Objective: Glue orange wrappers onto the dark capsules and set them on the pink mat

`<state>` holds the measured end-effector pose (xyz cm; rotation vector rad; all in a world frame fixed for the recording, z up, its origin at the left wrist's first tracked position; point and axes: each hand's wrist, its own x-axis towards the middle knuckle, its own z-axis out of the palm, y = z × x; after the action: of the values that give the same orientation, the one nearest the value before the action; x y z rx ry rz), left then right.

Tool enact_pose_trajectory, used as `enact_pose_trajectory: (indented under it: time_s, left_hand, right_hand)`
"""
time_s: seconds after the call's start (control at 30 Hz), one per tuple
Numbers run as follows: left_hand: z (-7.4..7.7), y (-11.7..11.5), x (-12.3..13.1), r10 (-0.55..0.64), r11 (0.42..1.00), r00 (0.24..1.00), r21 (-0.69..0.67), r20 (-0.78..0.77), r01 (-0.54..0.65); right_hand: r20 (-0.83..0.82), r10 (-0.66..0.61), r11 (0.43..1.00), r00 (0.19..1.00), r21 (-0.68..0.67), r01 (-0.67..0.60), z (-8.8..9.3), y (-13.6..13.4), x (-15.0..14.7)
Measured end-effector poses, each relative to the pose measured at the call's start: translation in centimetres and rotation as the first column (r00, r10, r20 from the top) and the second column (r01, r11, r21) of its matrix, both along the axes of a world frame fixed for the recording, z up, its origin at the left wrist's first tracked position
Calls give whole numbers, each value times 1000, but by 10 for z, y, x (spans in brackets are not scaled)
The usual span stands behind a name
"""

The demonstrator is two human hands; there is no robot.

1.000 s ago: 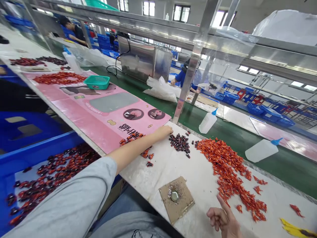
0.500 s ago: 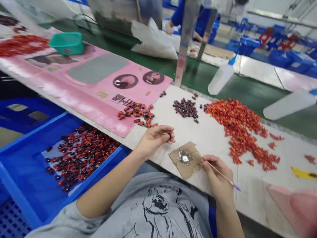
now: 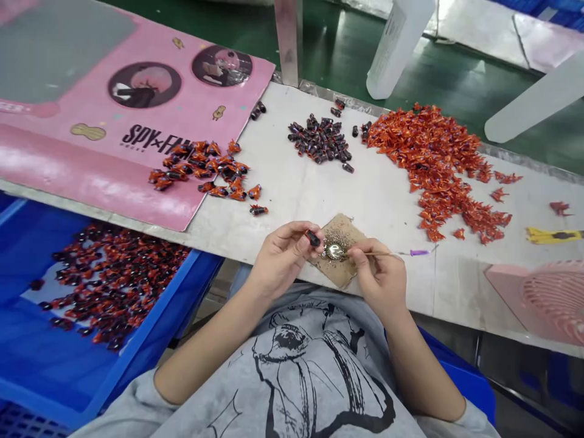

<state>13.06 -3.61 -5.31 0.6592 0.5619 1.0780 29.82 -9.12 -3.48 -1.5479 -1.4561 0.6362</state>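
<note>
Between the fingertips of my left hand [image 3: 285, 255] is a small black plastic part [image 3: 312, 238]. My right hand [image 3: 379, 271] pinches a thin stick with a purple end [image 3: 418, 252]. The stick's other end reaches over a shiny round blob of clear liquid [image 3: 335, 250] on a square of brown cardboard [image 3: 342, 277]. A pile of black parts [image 3: 319, 139] lies beyond my hands, with a larger heap of orange spiky parts [image 3: 438, 158] to its right. Joined orange-and-black pieces [image 3: 212, 164] lie to the left.
A blue bin [image 3: 27, 359] with many orange-and-black pieces sits low at left. A pink printed mat [image 3: 150, 182] covers the left of the table. White bottles [image 3: 387, 55] stand behind. A yellow tool [image 3: 552, 236] and a pink fan [image 3: 547, 298] are at right.
The view has tilted down and closer. My right hand has moved the stick in from the cardboard's edge to the liquid. My left hand still holds its part, now showing more clearly.
</note>
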Motion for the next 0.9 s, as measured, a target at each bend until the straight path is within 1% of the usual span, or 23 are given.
enact_pose_trajectory:
  time_s: [0.1,0.2,0.3,0.4,0.53,0.7,0.9]
  left_hand:
    - [-1,-1,0,27,999,999,38,-44,-25]
    - [-1,-6,2,86,992,993,102,-86,-77]
    - [-2,-13,3,149,976,978,183,-144,-122]
    - [-4,-17,4,173,967,967,220,-188,-130]
    - [-4,-18,6,185,960,959,246,-213,-131]
    - [-1,-16,6,207,952,949,273,-238,-139]
    - [0,-16,4,196,947,948,300,-251,-116]
  right_hand:
    - [-138,-61,995,989,-83,49,2,2,-2]
    - [-320,-165,980,933,-160,118,5,4,-3]
    - [-460,-213,974,862,-167,152,9,6,-3]
    - [-517,-210,978,830,-124,170,13,6,-6]
    - [-502,-169,985,848,-49,168,21,5,-12]
    - [-380,-129,990,916,0,139,31,4,-19]
    - [-232,-66,990,971,105,92,31,3,-23]
